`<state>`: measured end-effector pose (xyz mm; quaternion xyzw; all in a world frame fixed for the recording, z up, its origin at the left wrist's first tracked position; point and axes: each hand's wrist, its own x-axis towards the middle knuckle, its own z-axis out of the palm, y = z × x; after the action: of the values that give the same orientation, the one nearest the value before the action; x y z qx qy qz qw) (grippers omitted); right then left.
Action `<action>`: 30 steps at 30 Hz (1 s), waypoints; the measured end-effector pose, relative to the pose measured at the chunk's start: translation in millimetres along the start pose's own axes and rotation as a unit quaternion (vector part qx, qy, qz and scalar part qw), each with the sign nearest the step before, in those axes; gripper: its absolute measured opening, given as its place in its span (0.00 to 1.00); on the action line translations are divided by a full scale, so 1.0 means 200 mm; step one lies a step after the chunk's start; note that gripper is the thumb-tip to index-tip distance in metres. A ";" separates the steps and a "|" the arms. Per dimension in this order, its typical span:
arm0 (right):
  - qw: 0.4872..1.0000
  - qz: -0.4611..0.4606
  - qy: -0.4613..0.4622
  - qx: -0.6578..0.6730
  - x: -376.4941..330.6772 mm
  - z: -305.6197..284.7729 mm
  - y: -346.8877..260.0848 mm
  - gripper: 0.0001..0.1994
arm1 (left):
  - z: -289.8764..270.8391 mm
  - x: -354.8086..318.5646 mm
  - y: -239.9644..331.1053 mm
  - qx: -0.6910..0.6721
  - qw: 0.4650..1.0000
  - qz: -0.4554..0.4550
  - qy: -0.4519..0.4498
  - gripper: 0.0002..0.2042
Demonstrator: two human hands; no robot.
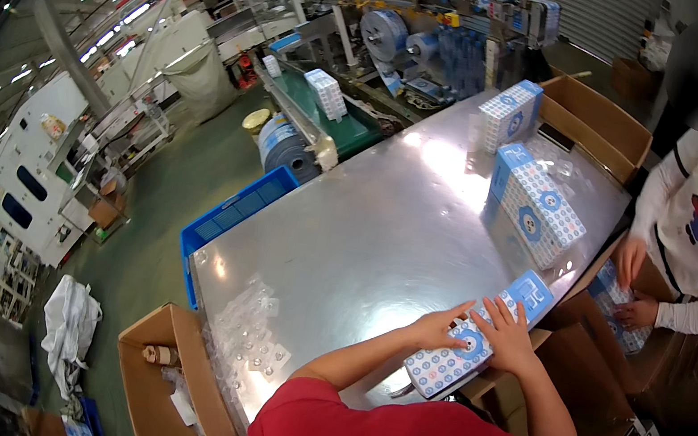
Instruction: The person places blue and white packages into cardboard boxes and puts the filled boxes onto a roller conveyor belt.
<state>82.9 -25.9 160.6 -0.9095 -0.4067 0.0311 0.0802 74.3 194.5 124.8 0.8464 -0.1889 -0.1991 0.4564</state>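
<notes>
A long, patterned blue-and-white soft pack lies at a slant at the near right edge of the metal table, close to my body. My left hand bends over its far side, thumb and fingers closed on the printed top. From the near side my right hand grips the same pack, fingers reaching across the top near its light-blue end. Both palms are turned down, so the undersides of my fingers are hidden. Farther along the table stand similar packs in a row and another stack.
Clear plastic pieces lie scattered at the table's left. A blue crate and a cardboard box adjoin that edge. Another carton is at the far right. A co-worker's hands handle packs at right. A green conveyor runs behind.
</notes>
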 end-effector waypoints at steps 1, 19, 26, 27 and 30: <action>1.000 0.000 0.000 -0.009 0.01 -0.01 0.00 0.45 | -0.01 0.04 -0.02 -0.020 1.000 -0.012 0.003 0.42; 0.998 0.061 -0.017 0.016 0.03 0.01 -0.01 0.45 | -0.99 0.92 -0.36 0.280 0.767 0.048 0.576 0.21; 0.998 0.060 -0.024 0.007 0.06 0.00 -0.03 0.44 | -1.34 1.05 -0.76 0.461 0.829 -0.097 0.301 0.23; 0.998 0.062 -0.022 0.009 0.06 0.00 -0.03 0.44 | -1.34 1.03 -0.82 0.403 0.846 -0.059 0.345 0.23; 0.999 0.046 -0.004 0.023 0.08 0.00 -0.04 0.44 | -1.32 0.76 -1.00 0.258 0.849 0.043 0.459 0.22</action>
<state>87.2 -8.0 162.8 -0.9251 -0.3639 0.0476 0.0976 365.9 405.8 62.9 0.9196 -0.0387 0.2878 0.2647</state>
